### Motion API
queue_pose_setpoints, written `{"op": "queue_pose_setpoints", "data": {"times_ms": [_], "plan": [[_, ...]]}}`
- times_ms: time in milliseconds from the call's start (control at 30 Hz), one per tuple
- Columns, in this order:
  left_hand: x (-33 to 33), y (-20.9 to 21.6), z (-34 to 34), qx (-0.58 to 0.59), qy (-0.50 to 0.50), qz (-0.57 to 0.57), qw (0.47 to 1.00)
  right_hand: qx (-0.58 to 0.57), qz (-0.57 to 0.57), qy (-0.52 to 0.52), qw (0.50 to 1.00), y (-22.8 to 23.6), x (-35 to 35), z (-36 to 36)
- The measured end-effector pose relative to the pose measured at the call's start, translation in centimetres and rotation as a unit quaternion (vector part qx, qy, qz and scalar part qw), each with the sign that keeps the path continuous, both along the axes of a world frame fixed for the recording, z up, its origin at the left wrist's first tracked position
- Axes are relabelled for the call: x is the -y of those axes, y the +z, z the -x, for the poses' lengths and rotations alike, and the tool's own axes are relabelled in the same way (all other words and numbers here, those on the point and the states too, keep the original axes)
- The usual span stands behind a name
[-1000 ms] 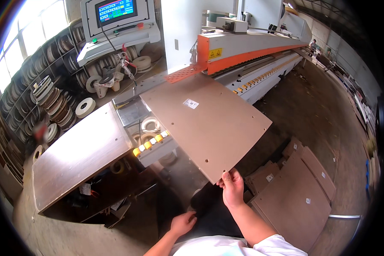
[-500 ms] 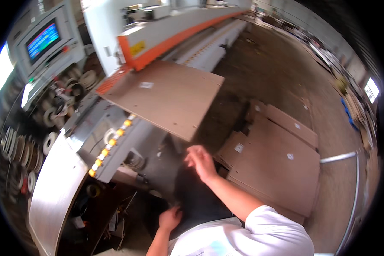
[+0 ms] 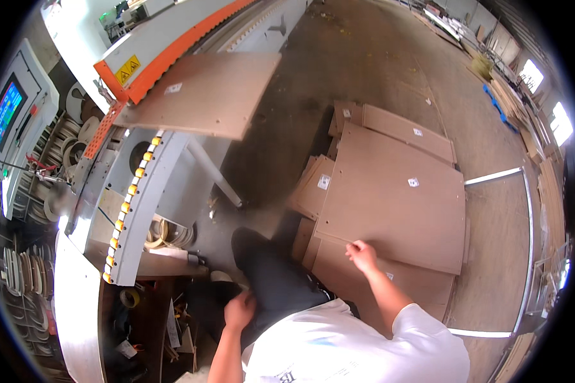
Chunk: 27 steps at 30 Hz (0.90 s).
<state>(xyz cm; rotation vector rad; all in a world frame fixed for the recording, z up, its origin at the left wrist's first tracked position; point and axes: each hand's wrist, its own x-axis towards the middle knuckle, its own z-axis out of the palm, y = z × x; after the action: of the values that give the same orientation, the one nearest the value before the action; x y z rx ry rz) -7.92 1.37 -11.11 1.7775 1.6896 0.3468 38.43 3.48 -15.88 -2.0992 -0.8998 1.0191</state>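
One board [image 3: 204,96] is on the machine [image 3: 166,48], more lie in a pile [image 3: 396,204], the right hand [image 3: 363,256] is loose and empty, and I can't tell about the left hand [image 3: 240,310].

The machine [image 3: 156,43] I face is pale grey-white, edged in strong orange, with a yellow warning label [image 3: 128,68] bearing black triangles. Its near plate [image 3: 103,133] is orange too, dotted with holes. The board [image 3: 220,96] in it is plain brown with a white label. On the near side of the machine, rollers [image 3: 132,190] alternate yellow and white along a light grey rail [image 3: 129,249]. Left of the machine, a screen [image 3: 6,110] glows blue and green beside a red button [image 3: 34,110]. Right of the machine, the stack [image 3: 389,204] is the same brown, spotted with white labels marked in dark print; farther right lies a bright blue pallet [image 3: 501,110]. My shirt [image 3: 345,341] is white with dark print, my trousers [image 3: 274,277] black.
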Motion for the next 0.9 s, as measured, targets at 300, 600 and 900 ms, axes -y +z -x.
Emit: {"op": "queue_pose_setpoints", "data": {"times_ms": [300, 600, 900], "plan": [[-3.7, -0.1, -3.2, 0.289, 0.122, 0.087, 0.946, 0.391, -0.112, 0.092, 0.909, 1.6, 4.2, -4.0], [-13.4, 4.4, -16.0, 0.32, -0.051, 0.187, 0.928, 0.414, -0.104, 0.073, 0.901, -0.4, 2.7, -3.5], [-15.4, -11.7, -23.0, 0.074, -0.06, 0.119, 0.988, 0.39, -0.105, 0.103, 0.909, 1.2, 4.7, -1.0]]}}
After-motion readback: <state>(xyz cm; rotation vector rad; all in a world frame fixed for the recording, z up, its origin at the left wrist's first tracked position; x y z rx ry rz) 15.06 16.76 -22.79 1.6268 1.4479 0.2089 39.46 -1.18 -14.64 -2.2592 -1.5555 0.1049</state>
